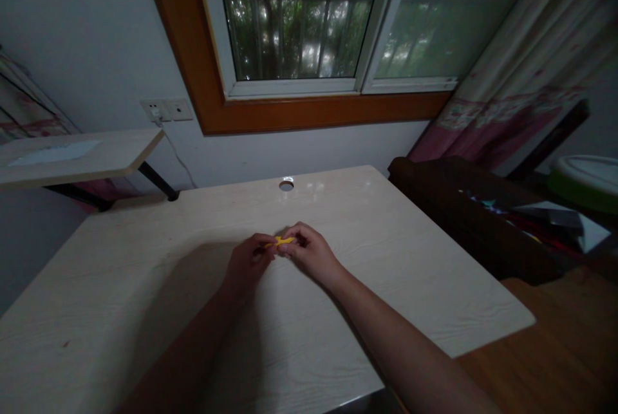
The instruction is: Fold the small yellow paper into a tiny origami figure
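Both hands meet over the middle of a pale wood-grain table [386, 259]. Between them is a small yellow piece [284, 241], thin and irregular in outline; its kind is too small to make out. My left hand [248, 263] pinches its left end with closed fingers. On the other end, the thumb and fingers of my right hand [313, 253] are closed as well. The fingertips cover parts of the piece.
A raised shelf [111, 150] on black legs stands at the table's back left. A round cable hole [286, 186] lies near the back edge. Wall sockets [167, 110] hold a white cord. Dark wooden furniture [449, 208] with several items stands at right, beside a curtain [521, 66].
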`<action>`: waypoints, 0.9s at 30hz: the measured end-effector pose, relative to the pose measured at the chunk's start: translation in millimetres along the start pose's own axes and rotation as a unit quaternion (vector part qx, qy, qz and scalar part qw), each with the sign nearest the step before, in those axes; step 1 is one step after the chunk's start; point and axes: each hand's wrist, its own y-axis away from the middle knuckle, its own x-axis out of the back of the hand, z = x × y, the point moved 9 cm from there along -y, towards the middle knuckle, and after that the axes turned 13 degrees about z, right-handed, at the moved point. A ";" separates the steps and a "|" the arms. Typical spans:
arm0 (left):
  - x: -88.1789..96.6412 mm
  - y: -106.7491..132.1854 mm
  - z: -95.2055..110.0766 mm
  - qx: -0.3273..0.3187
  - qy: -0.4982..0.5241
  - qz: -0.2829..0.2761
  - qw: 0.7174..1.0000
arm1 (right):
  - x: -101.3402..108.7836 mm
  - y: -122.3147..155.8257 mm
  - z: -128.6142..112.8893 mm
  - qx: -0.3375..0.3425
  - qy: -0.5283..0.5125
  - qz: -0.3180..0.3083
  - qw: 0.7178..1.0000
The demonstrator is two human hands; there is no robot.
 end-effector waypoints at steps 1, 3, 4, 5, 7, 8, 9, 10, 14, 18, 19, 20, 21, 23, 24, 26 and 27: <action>-1.3 0.4 3.4 -0.011 -0.004 -0.008 1.000 | 1.2 -0.1 -0.5 0.006 0.012 0.003 1.000; -2.5 0.4 9.6 -0.036 -0.012 -0.014 0.999 | 3.6 -0.4 -1.6 0.019 0.036 0.011 0.999; -2.6 0.0 12.4 -0.048 -0.015 -0.016 0.999 | 4.8 -0.6 -2.2 0.024 0.043 0.016 0.999; -2.4 -0.6 15.0 -0.060 -0.017 -0.016 0.998 | 5.8 -0.8 -2.8 0.027 0.048 0.021 0.998; -1.1 -1.7 19.8 -0.084 -0.026 -0.011 0.996 | 6.8 -0.8 -4.0 0.030 0.049 0.027 0.998; 0.1 -2.3 22.2 -0.096 -0.033 -0.006 0.995 | 6.7 -0.7 -4.6 0.031 0.047 0.028 0.998; 2.0 -2.8 24.5 -0.107 -0.039 0.004 0.993 | 6.4 -0.6 -5.0 0.030 0.045 0.028 0.998; 3.9 -3.2 26.3 -0.115 -0.045 0.015 0.992 | 6.1 -0.4 -5.4 0.029 0.042 0.027 0.998; 10.6 -3.9 29.7 -0.127 -0.063 0.056 0.988 | 5.1 0.4 -4.7 0.019 0.028 0.028 0.999; 12.0 -5.2 28.0 -0.118 -0.050 0.063 0.990 | 3.7 0.9 -0.6 -0.004 -0.008 0.026 1.000; 11.8 -5.8 27.2 -0.113 -0.043 0.062 0.991 | 2.2 1.2 0.4 -0.013 -0.026 0.021 0.999; 11.6 -6.4 26.4 -0.109 -0.035 0.061 0.992 | 0.5 1.5 1.1 -0.022 -0.046 0.016 0.999; 11.4 -6.9 25.9 -0.108 -0.028 0.059 0.992 | -1.2 1.8 1.4 -0.030 -0.066 0.010 0.997; 10.6 -7.5 25.3 -0.107 -0.014 0.055 0.993 | -3.7 2.2 1.7 -0.046 -0.097 0.007 0.994; 10.3 -7.6 24.8 -0.106 -0.009 0.054 0.993 | -4.3 2.3 2.0 -0.053 -0.106 0.008 0.993; 9.9 -7.5 23.6 -0.103 -0.006 0.054 0.993 | -5.2 2.5 2.6 -0.067 -0.117 0.013 0.991; 9.8 -7.3 23.0 -0.101 -0.006 0.055 0.993 | -5.4 2.6 2.8 -0.073 -0.121 0.016 0.990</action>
